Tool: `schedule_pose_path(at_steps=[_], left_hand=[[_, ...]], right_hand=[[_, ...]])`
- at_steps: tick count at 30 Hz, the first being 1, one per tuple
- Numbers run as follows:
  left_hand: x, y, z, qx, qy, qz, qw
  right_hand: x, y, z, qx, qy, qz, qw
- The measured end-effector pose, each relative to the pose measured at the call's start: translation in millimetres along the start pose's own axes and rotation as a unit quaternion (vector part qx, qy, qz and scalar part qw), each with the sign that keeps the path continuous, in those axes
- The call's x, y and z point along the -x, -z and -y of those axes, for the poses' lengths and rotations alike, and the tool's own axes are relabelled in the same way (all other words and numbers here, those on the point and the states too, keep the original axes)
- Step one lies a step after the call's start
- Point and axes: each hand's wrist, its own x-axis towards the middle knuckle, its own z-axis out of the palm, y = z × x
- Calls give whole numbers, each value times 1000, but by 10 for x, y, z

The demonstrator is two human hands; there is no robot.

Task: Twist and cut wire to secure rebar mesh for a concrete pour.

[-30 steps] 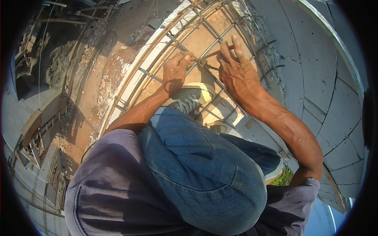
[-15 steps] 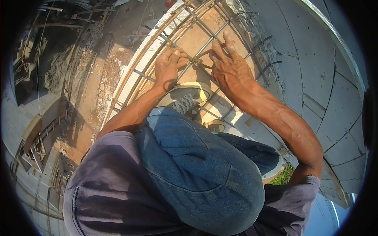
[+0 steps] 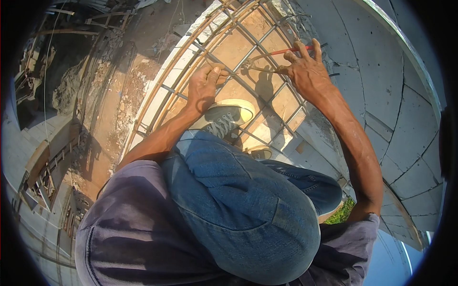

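Note:
My right hand [image 3: 309, 74] holds a pair of pincers [image 3: 281, 51] with red handles, one handle running past the fingertips and the other passing under the palm. The pincers' jaws point left, near a crossing of the steel rebar grid [image 3: 248, 85]. At the left side of that crossing, my left hand [image 3: 202, 87] is closed in a pinch beside a bar. Whatever lies between its fingertips is too small to make out. Below the hands, my grey laced shoe [image 3: 226, 119] rests at the grid.
Long curved bars [image 3: 164, 76] run beside a white concrete edge [image 3: 148, 102] on the left. Beyond it lies lower ground with rubble [image 3: 121, 90]. Cracked grey slabs [image 3: 381, 95] stretch along the right. My bent knee in blue jeans [image 3: 248, 205] fills the lower middle.
My right hand has moved right with the pincers, away from the crossing, and the tool's jaws now show apart from it. My left hand has stayed nearly in place, slightly lower.

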Motion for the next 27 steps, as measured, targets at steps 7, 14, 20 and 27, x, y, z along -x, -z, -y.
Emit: schedule_pose_path(at_steps=[7,14,20,27], left_hand=[[-191,-22,-79,-10,4,-26,1000],[-137,-10,-116,-87,-33,38,995],[-184,17,-41,-51,-12,30,998],[-342,22,-90,-31,8,39,999]], right_hand=[[189,-95,133,29,24,-6,999],[278,-291,369,-136,-95,129,978],[300,-406,576,-102,-86,22,991],[350,-408,713,-147,-118,-15,982]])
